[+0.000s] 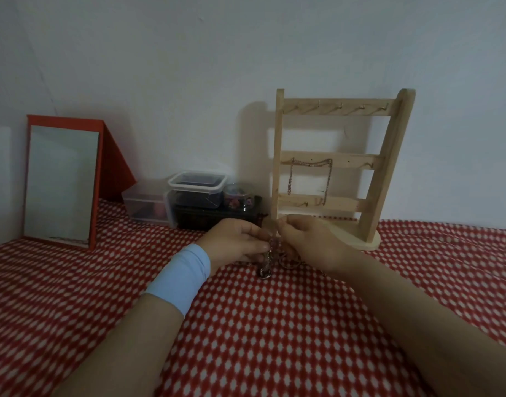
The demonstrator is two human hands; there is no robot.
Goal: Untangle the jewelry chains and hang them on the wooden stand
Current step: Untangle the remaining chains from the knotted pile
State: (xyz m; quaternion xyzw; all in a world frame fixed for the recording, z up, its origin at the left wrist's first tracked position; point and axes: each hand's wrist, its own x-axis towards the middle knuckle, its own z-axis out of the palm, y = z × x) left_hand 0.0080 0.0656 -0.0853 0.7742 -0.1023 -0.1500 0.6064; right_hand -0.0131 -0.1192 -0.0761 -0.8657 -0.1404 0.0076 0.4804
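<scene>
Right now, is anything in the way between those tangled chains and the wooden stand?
Nothing visible is. The left hand and right hand pinch the tangled chains just in front of the wooden stand. Its top hooks are bare; one hung chain already occupies part of the middle bar.

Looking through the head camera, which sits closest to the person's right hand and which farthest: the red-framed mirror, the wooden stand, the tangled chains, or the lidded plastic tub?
From the right hand:
1. tangled chains: at its fingertips.
2. wooden stand: just behind it.
3. lidded plastic tub: behind, to the left.
4. red-framed mirror: far left.
</scene>
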